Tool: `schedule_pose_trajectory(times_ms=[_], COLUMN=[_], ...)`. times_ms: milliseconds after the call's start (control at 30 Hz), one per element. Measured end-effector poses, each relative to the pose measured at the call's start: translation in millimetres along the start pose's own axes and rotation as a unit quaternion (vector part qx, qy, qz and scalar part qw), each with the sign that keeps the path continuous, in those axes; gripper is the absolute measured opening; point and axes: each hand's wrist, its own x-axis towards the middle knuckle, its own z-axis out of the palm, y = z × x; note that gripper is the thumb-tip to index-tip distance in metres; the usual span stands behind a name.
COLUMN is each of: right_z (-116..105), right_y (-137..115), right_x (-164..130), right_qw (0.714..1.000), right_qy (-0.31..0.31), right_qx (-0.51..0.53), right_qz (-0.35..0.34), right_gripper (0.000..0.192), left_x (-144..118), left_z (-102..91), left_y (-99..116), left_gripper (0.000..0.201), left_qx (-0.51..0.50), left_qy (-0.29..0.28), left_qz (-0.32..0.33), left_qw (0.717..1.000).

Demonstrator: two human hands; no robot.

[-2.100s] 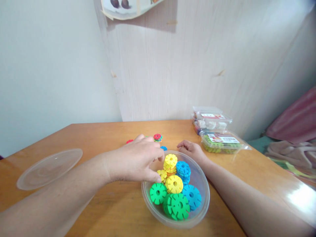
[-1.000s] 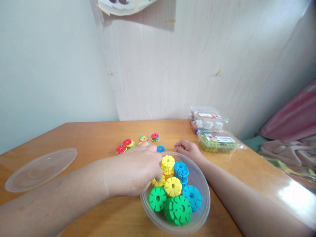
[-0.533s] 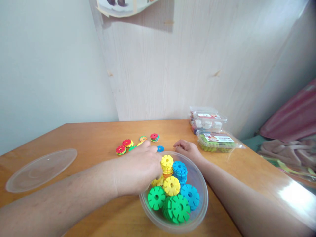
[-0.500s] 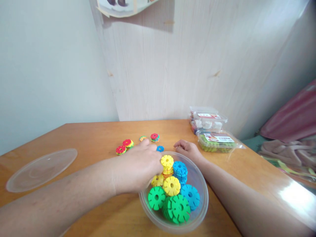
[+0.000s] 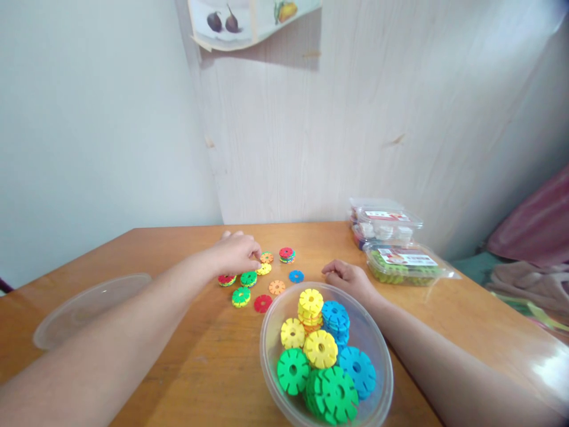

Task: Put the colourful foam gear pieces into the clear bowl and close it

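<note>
My left hand [image 5: 235,252] reaches out over the wooden table [image 5: 191,362], fingers bunched, tips on a small yellow disc [image 5: 264,268] among several small notched discs: orange [image 5: 277,287], red [image 5: 262,303], green [image 5: 241,296], blue [image 5: 296,276]. My right hand [image 5: 349,276] rests as a loose fist on the table, against the far rim of a clear plastic bowl [image 5: 264,347], holding nothing. The bowl holds several large notched discs: a yellow stack [image 5: 310,301], blue ones [image 5: 336,315], green ones [image 5: 331,395].
A clear round lid [image 5: 89,308] lies at the left of the table. Two clear lidded boxes [image 5: 386,220] [image 5: 406,265] with small pieces stand at the back right by the wood-grain wall. Pink and grey cloth [image 5: 528,279] lies beyond the table's right edge.
My left hand has left the bowl and moved forward and left to the small discs on the table. More small discs now show. My right hand has stayed by the bowl.
</note>
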Motion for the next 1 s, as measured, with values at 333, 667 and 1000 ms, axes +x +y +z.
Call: schedule_pose_trajectory(times_ms=[333,667,1000], right_z=[0,1,1], right_y=[2,2,1], right_x=[1,1,1], right_qw=[1.000,1.000,1.000], right_qy=[-0.003,0.002,0.004], right_qx=[-0.003,-0.005,-0.004], right_qz=[-0.002,-0.006,-0.007], right_gripper=[0.025,0.024,0.024], left_x=[21,25,26], left_z=[34.0,37.4,37.5], left_y=[16,17,17], left_gripper=[0.044,0.031,0.025], left_qx=[0.047,0.025,-0.017], left_qy=[-0.015,-0.010,-0.029], left_qz=[-0.063,-0.096,-0.133], left_qw=[0.997,0.995,0.990])
